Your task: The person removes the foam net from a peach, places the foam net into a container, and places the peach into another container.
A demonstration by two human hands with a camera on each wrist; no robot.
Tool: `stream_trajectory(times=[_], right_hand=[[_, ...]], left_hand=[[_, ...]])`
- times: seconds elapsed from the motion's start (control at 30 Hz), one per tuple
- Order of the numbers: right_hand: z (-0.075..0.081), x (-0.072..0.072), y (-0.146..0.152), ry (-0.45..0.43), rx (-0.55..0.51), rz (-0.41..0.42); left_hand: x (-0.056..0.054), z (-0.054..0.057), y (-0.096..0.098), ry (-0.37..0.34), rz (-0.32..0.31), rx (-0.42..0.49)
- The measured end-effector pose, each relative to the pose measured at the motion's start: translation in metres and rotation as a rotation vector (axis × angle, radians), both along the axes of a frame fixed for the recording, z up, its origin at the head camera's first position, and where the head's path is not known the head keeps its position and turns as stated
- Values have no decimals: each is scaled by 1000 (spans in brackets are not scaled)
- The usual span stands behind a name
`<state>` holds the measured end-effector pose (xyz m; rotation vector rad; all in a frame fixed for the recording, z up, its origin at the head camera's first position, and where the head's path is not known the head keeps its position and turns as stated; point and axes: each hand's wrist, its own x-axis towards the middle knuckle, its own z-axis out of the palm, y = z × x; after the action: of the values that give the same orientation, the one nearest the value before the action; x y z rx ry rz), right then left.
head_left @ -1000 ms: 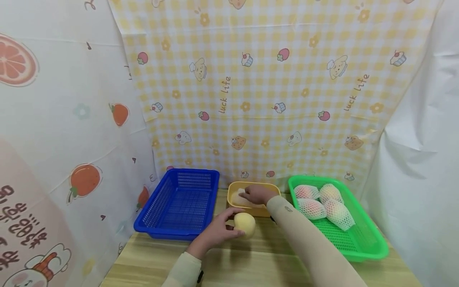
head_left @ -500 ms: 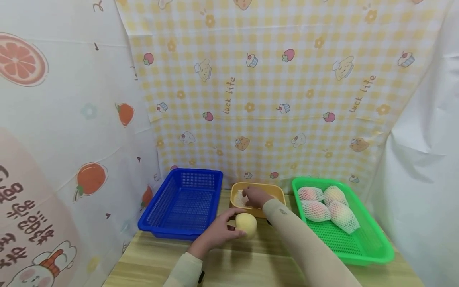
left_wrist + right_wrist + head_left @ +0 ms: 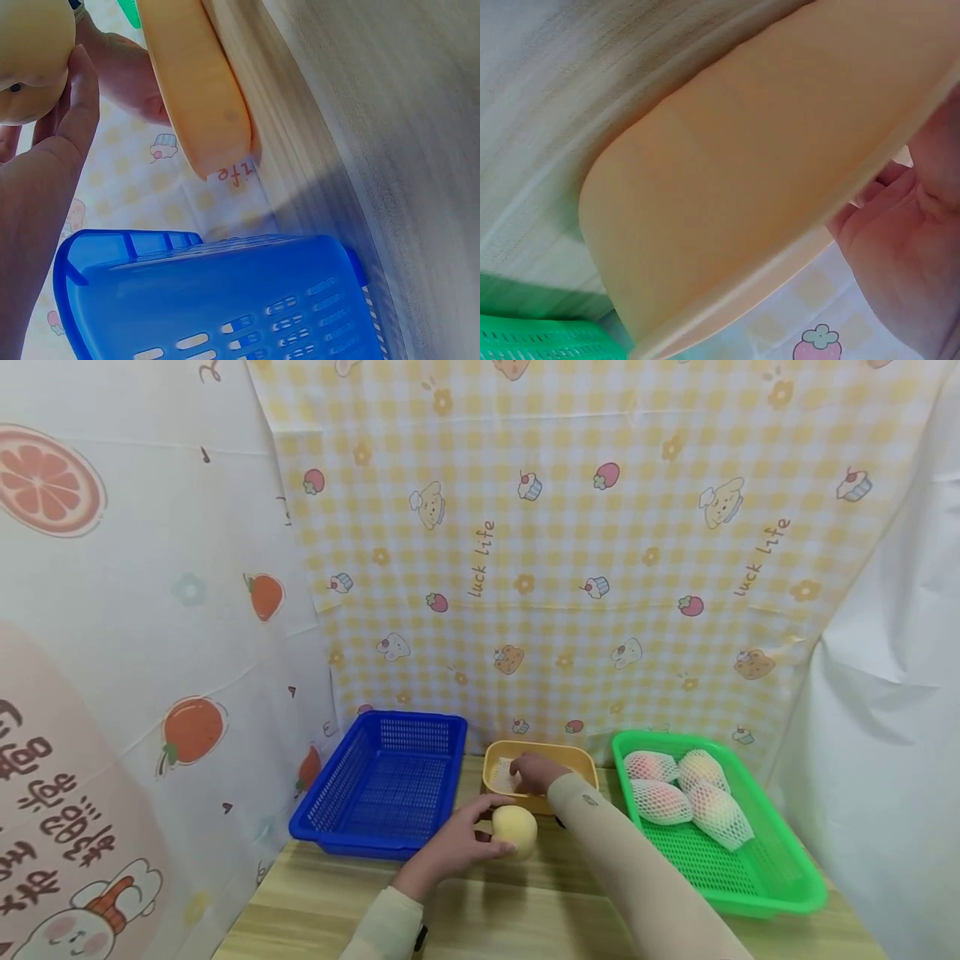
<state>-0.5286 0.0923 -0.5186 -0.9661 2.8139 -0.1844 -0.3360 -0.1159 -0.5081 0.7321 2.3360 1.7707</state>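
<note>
My left hand (image 3: pixel 459 843) grips a yellow fruit (image 3: pixel 515 831), its dark spot (image 3: pixel 16 88) visible only from the left wrist; my right hand's (image 3: pixel 538 774) grip, inside the yellow tub (image 3: pixel 727 172), I can't tell.

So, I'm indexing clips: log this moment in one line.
left grip: holds yellow fruit | right grip: reaches into yellow bin, hold unclear | green basket: four netted fruits

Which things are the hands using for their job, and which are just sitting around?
Seems part of the job:
Pale yellow round fruit, held in the left hand
Yellow plastic tub, right hand inside
White netting, in that tub

Probably just around, untouched:
Blue slotted plastic basket
Yellow checked cloth behind
Green plastic basket of four netted fruits, though maybe linked
</note>
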Motion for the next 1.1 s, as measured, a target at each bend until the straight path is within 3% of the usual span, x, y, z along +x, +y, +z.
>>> stream_trajectory(times=[0.13, 0.33, 0.5, 0.73, 0.87, 0.97, 1.1], right_hand=[[11, 6, 2, -10, -37, -5], [31, 17, 9, 80, -75, 32], [50, 30, 14, 101, -100, 34], [79, 67, 26, 70, -152, -28], [86, 93, 38, 75, -194, -56], [83, 114, 52, 42, -299, -65], [72, 140, 70, -45, -531, -94]], left_hand=[[0, 1, -3, -5, 4, -7], [2, 5, -4, 7, 5, -5], [1, 6, -3, 8, -1, 5], [-1, 4, 0, 7, -17, 9], [-3, 5, 0, 9, -16, 9], [-4, 7, 1, 10, -16, 12], [-6, 8, 3, 27, -22, 11]])
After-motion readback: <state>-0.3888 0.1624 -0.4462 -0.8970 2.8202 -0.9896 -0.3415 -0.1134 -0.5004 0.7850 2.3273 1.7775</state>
